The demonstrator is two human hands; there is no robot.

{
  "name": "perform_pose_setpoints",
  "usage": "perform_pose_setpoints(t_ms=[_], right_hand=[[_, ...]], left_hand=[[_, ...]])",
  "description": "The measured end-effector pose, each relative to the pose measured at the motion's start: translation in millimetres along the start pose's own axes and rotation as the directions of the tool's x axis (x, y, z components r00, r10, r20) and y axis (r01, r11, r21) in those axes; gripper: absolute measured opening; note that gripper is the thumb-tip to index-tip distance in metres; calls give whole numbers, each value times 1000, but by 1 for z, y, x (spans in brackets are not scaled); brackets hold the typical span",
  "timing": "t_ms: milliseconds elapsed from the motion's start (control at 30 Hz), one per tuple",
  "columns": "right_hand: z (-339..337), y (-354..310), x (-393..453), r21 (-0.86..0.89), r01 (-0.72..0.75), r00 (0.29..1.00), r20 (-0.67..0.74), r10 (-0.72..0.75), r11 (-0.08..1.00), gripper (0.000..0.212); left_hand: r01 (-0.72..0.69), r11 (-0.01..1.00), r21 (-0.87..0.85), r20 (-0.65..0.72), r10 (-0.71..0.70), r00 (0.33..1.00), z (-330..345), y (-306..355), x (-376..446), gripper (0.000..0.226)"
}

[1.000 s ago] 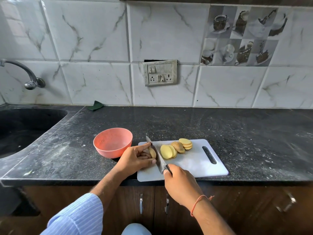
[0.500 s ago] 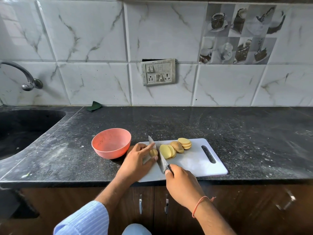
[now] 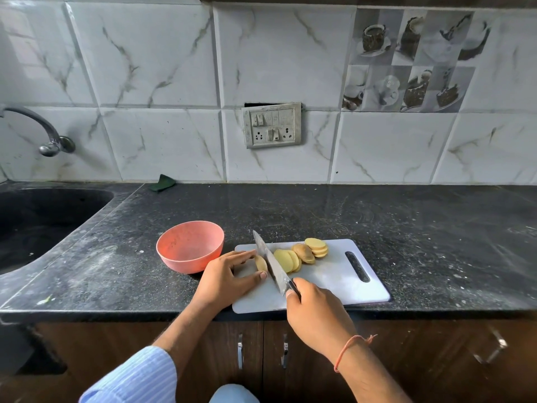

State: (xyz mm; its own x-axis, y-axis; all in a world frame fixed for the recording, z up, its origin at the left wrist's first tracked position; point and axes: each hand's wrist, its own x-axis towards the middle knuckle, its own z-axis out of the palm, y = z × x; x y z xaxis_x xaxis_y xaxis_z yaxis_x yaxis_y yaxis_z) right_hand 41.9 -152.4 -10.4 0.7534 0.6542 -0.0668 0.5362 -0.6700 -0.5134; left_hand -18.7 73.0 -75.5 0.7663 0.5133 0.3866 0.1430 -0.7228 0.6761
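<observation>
A white cutting board (image 3: 334,277) lies at the front edge of the dark counter. My left hand (image 3: 226,276) pinches a small potato end piece (image 3: 260,263) on the board's left part. My right hand (image 3: 315,312) grips the handle of a knife (image 3: 270,261), whose blade stands on the board right beside the end piece. Several cut potato slices (image 3: 302,254) lie fanned out to the right of the blade.
A pink bowl (image 3: 190,245) stands on the counter (image 3: 406,228) just left of the board, touching distance from my left hand. A black sink (image 3: 37,219) with a tap (image 3: 49,138) is at far left. A green scrap (image 3: 162,181) lies by the wall.
The view has shifted slightly. My left hand's fingers have drawn back along the shrinking potato piece, and the knife blade has stayed against it on the board.
</observation>
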Motion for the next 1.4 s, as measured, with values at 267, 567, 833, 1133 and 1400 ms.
perform_pose_setpoints(t_ms=[267,567,833,1133,1400], right_hand=[[-22,-16,-8,-74,50,999,-5,-51,996,32],[-15,-23,-6,-111,69,998,13,-68,991,30],[-12,-33,-4,-131,63,998,-8,-65,989,13],[2,-39,10,-177,62,997,-23,-67,982,17],[13,-44,21,-183,30,1000,1,-30,983,28]], left_hand=[[56,998,-41,60,-53,997,-1,-6,6,64],[69,995,-78,84,-62,995,-3,-2,7,59],[76,995,-65,94,-70,993,-2,-5,9,66],[94,992,-84,94,-86,992,-1,-5,8,66],[112,985,-129,76,-103,992,0,-4,6,61]])
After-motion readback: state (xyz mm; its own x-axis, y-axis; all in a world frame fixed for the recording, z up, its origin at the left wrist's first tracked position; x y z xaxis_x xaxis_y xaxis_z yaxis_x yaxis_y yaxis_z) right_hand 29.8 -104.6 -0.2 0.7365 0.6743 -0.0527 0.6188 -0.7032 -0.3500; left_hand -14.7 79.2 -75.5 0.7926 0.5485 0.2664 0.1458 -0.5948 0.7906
